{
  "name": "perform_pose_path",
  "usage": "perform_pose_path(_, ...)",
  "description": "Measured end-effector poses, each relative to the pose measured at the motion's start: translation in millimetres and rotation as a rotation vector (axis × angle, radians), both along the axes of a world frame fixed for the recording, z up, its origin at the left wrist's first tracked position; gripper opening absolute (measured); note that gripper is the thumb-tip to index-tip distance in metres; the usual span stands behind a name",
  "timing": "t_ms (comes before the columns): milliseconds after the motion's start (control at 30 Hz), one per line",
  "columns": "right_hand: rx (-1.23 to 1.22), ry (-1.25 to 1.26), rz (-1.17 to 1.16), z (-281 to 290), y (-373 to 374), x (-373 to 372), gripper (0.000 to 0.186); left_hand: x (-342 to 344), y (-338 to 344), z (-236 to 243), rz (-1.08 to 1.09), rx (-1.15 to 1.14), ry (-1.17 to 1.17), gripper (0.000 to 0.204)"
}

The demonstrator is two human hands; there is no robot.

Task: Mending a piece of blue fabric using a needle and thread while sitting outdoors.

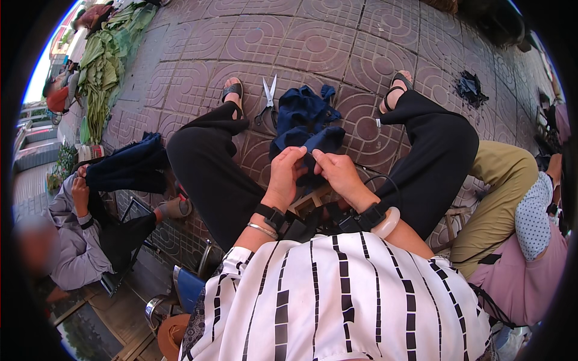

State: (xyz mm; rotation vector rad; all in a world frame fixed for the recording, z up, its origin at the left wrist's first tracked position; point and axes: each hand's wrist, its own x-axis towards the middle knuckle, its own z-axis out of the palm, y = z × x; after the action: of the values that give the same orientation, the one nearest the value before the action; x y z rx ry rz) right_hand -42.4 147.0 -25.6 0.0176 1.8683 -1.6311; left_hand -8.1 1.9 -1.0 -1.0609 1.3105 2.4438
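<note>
In front of my lap, my left hand (286,175) and my right hand (341,174) are close together, thumbs and fingers pinched on the upper edge of a dark blue cloth (307,111). The cloth hangs in folds from my fingertips and reaches the paving between my feet. Anything finer between the fingertips is too small to make out. Just left of the cloth, a pair of scissors (268,98) rests on the ground, its silver blades spread and pointing away from me, its dark handles nearer.
To my left, a seated person (90,234) holds another dark blue cloth (133,165). Someone in khaki trousers (497,201) sits close on my right. Large green leaves (102,72) lie far left. A dark scrap pile (471,88) is on the patterned paving (313,42) at right.
</note>
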Motion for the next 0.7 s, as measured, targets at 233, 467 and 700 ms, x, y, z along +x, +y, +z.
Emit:
perform_pose_path(233, 0.001, 0.012, 0.023, -0.9, -0.2, 0.4, 0.050, 2.5, -1.2, -7.5, 0.037, 0.021, 0.010, 0.008)
perform_pose_path(467, 0.006, -0.028, -0.009, 5.4, -0.5, -0.4, 0.051, 5.2, -2.4, -8.7, 0.036, 0.034, 0.037, 0.009)
perform_pose_path(700, -0.021, -0.087, -0.035, 9.5, -1.1, -1.3, 0.050, 5.6, -2.5, -11.3, 0.005, 0.014, 0.060, 0.009)
